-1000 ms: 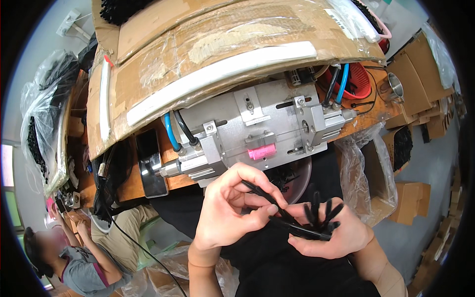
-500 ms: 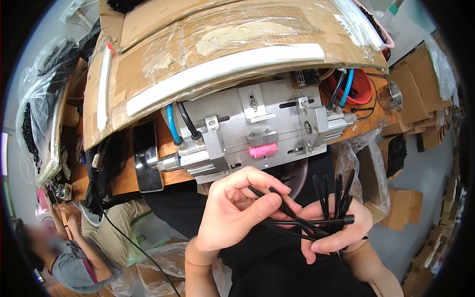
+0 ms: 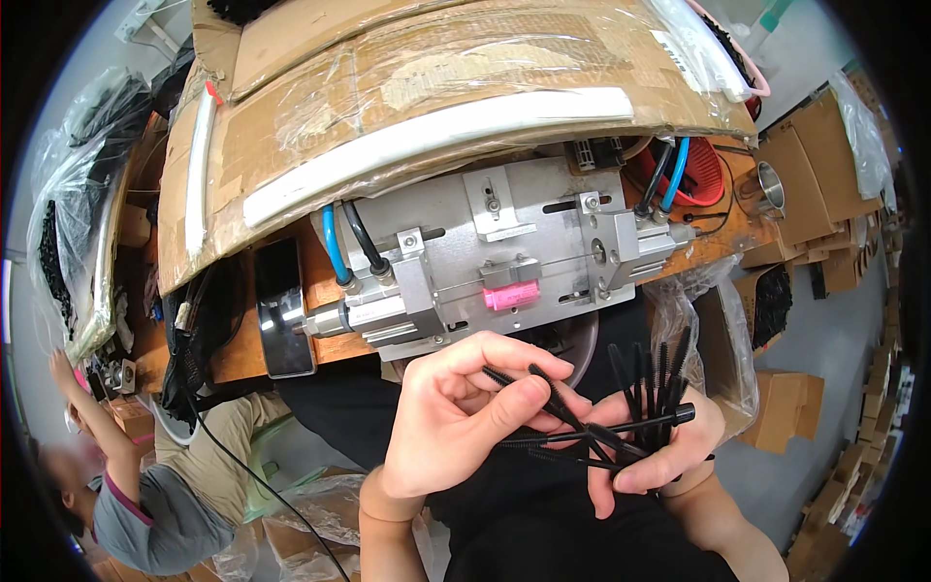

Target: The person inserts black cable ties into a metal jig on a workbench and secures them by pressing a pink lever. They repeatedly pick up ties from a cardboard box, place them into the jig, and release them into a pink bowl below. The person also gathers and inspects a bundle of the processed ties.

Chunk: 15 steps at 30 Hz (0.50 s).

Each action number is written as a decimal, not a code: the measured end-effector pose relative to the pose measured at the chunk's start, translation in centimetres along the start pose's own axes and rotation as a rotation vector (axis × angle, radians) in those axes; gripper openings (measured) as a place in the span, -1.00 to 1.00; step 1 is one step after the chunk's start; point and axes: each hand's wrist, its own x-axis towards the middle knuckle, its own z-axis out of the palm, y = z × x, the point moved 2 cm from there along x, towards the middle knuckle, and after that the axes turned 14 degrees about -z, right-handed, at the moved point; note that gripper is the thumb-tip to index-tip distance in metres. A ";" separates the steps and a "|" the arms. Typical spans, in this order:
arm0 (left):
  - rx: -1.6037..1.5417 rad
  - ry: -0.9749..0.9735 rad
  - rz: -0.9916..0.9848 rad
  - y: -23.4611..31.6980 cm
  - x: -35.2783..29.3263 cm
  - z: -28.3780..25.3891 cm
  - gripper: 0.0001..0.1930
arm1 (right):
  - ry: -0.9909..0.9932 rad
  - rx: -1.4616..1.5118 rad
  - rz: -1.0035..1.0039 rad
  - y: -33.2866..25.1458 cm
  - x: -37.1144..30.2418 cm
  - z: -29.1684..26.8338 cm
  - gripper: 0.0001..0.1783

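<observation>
1. Your left hand (image 3: 456, 417) pinches one thin black brush wand (image 3: 543, 400) between thumb and forefinger, just right of the frame's centre. The fingers (image 3: 519, 403) are drawn narrow around its stem, and the bristled tip pokes up and left past the thumb. That light pinch looks meant to single one wand out from the rest.
2. Your right hand (image 3: 659, 441) sits in the lower right, touching the left. Its fingers are curled shut on a bundle of brush wands (image 3: 648, 383), which fan upward like stiff spikes. One wand lies crosswise over the bundle with its round cap end pointing right. Holding them fanned probably keeps the tips apart so each can be picked off.
3. The wands are matte black plastic, slim and straight, with finely ridged bristle heads.
4. Just above your hands, mid-frame, stands a grey metal machine (image 3: 504, 252). It is blocky and bolted, with a pink part (image 3: 511, 295) at its front and blue and black hoses (image 3: 349, 252) at its left.
5. The machine rests on a wooden worktop (image 3: 325, 262), with a dark phone (image 3: 282, 306) at its left.
6. A taped cardboard cover (image 3: 427, 107) arches over the upper frame, glossy with clear wrap.
7. A red basket (image 3: 703, 175) and a metal cup (image 3: 766, 189) stand at upper right.
8. Another person (image 3: 145, 504) crouches at lower left.
</observation>
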 end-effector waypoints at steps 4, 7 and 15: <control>-0.002 0.007 -0.016 -0.1 0.2 0.0 -0.71 | -0.020 0.008 0.058 -0.2 0.1 -0.2 -0.35; -0.006 0.004 -0.029 0.0 0.3 0.0 -0.71 | 0.007 0.005 0.047 -0.6 0.2 0.3 -0.35; 0.131 -0.179 0.109 -1.0 0.1 -3.2 -0.89 | -0.115 -0.630 -0.162 1.2 1.3 -0.7 -0.21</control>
